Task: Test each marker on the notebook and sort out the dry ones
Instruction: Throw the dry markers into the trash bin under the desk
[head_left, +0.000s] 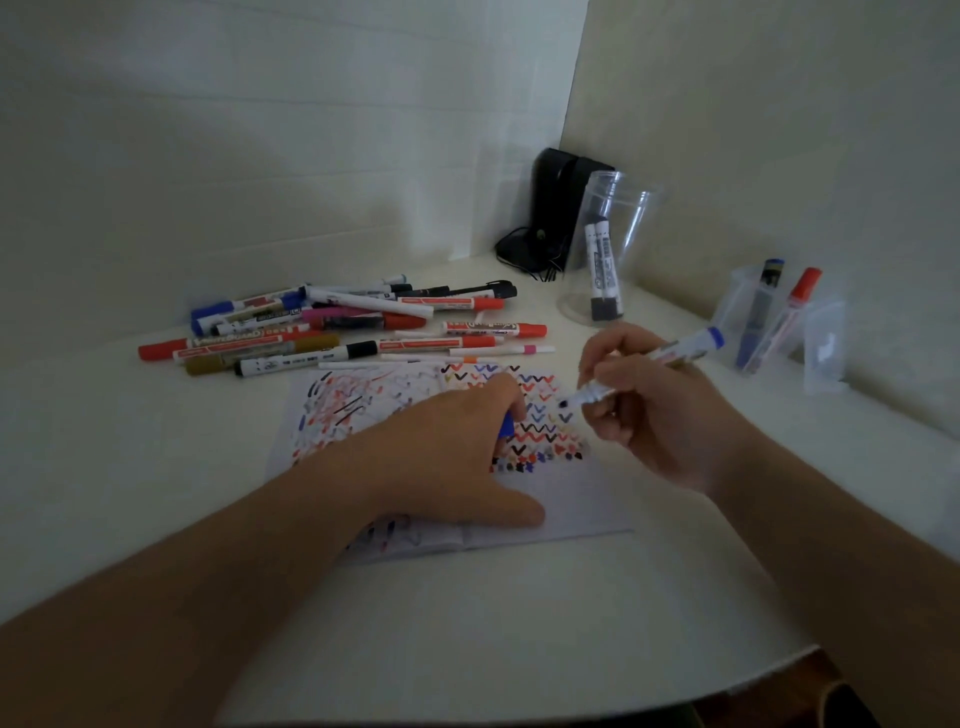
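A loose heap of markers (332, 325) is lying at the left of the smooth white table (467, 623), their round plastic barrels mostly white with red, blue, black, pink and gold caps; one red-capped barrel is showing the word "WhiteBoard", the other labels being too blurred to read. In front of the heap, the open notebook (571, 499) is lying flat, its thin paper covered with scribbles and rows of red, blue and black zigzags. The left hand (457, 457) is pressing down on the page, fingers curled round a blue cap (505, 427). Just beside it, the right hand (649, 410) is pinching an uncapped white marker (675, 351), dark tip slanting down over the paper. Behind, a clear plastic cup (615, 244) is holding two markers, and farther right a clear angular holder (779, 327) is holding two more.
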